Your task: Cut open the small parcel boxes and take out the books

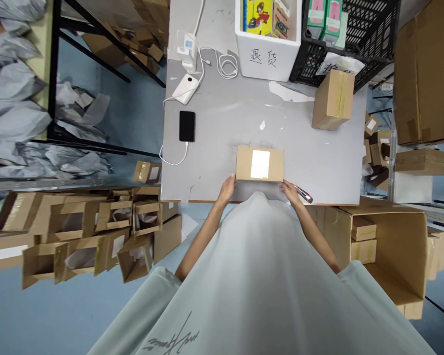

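A flat cardboard box (244, 162) with a white label lies near the front edge of the grey table (222, 123). My left hand (227, 189) touches its near left corner, fingers curled against the side. Over at the near right corner rests my right hand (290, 191), fingers bent, with a red-tipped utility knife (304, 195) lying just beside it on the table. My light shirt hides the lower part of both hands.
A second taped box (333, 100) stands at the back right. A black phone (187, 125), a white power bank (185, 89) and cables lie on the left. A white bin (268, 37) and a black crate (370, 29) sit at the back. Opened cartons (96, 236) pile on the floor.
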### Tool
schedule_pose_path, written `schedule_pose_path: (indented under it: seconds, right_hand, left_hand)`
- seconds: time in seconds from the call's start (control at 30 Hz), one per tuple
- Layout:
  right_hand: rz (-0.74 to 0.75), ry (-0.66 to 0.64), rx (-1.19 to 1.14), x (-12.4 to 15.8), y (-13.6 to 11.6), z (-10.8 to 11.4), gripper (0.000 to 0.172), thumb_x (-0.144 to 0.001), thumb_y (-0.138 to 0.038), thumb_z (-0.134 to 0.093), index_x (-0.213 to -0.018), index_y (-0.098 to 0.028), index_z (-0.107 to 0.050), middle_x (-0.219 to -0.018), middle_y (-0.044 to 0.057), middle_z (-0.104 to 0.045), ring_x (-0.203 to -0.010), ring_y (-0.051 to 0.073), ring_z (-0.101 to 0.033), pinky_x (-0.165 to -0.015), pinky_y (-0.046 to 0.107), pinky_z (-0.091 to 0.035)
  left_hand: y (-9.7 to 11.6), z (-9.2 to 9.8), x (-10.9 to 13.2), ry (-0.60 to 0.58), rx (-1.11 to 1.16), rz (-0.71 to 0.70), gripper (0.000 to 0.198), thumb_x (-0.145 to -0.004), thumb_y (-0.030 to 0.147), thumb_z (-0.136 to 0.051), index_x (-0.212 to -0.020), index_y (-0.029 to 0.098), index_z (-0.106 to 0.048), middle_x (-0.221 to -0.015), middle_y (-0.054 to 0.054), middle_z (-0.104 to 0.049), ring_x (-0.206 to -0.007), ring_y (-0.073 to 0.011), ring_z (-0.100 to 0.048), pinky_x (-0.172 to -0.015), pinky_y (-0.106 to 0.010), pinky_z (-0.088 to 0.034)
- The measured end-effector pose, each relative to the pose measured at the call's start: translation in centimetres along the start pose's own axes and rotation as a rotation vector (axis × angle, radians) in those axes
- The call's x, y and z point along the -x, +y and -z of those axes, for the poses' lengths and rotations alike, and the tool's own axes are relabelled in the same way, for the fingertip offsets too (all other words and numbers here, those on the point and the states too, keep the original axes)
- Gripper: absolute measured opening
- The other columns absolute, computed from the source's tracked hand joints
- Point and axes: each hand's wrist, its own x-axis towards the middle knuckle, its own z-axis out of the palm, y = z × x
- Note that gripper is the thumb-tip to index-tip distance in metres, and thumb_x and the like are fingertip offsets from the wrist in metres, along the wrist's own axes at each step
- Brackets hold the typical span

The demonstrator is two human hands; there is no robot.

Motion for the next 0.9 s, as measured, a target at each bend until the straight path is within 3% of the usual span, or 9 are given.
schedule_pose_path:
  seconds: [0.1,0.3,0.5,0.67,0.9]
  right_hand:
    - [-0.009,0.005,0.000,-0.3,-0.6,0.4,0.051,-0.088,-0.056,-0.068,-0.124,-0.024,-0.083,-0.136,0.010,-0.084,-0.128,0.033,-0.076,-0.118,0.058,-0.061]
    - [0.014,0.139,-0.058,-1.1,-3.0,1.3,0.063,-0.084,-0.057,-0.082,-0.133,-0.018,-0.078,-0.147,0.020,-0.078,-0.142,0.037,-0.072,-0.127,0.057,-0.054]
    - [0.081,0.093,-0.074,-1.0,-5.3,2.4,0.059,-0.090,-0.059,-0.080,-0.136,-0.022,-0.079,-0.151,0.014,-0.077,-0.148,0.036,-0.068,-0.129,0.056,-0.052]
    - [0.080,0.088,-0.099,-0.9,-5.6,2.1,0.062,-0.089,-0.059,-0.078,-0.137,-0.021,-0.078,-0.152,0.014,-0.076,-0.144,0.035,-0.070,-0.127,0.053,-0.054]
    - [0.032,0.104,-0.082,-0.1,-4.9,2.5,0.057,-0.086,-0.061,-0.079,-0.127,-0.021,-0.081,-0.144,0.014,-0.081,-0.136,0.036,-0.075,-0.124,0.054,-0.056]
  left_hand:
    - [0.9,0.3,0.5,0.023,0.013,-0.040,0.076,-0.105,0.083,-0.048,-0.136,0.019,-0.074,-0.150,-0.022,-0.073,-0.143,-0.0353,-0.069,-0.115,-0.048,-0.059]
    - [3.9,0.7,2.3,0.056,0.095,-0.184,0.073,-0.108,0.079,-0.051,-0.135,0.016,-0.077,-0.152,-0.021,-0.073,-0.152,-0.0358,-0.064,-0.120,-0.049,-0.057]
    - [6.3,0.6,3.3,0.053,0.168,-0.289,0.071,-0.109,0.076,-0.052,-0.136,0.016,-0.079,-0.151,-0.019,-0.075,-0.144,-0.0340,-0.070,-0.123,-0.048,-0.056]
    - [6.4,0.6,3.2,0.068,0.160,-0.272,0.069,-0.105,0.075,-0.060,-0.136,0.016,-0.078,-0.151,-0.019,-0.075,-0.141,-0.0352,-0.071,-0.120,-0.049,-0.058]
    - [4.7,0.9,2.6,0.084,0.178,-0.212,0.060,-0.102,0.069,-0.067,-0.132,0.017,-0.077,-0.144,-0.018,-0.079,-0.134,-0.0329,-0.074,-0.116,-0.049,-0.060]
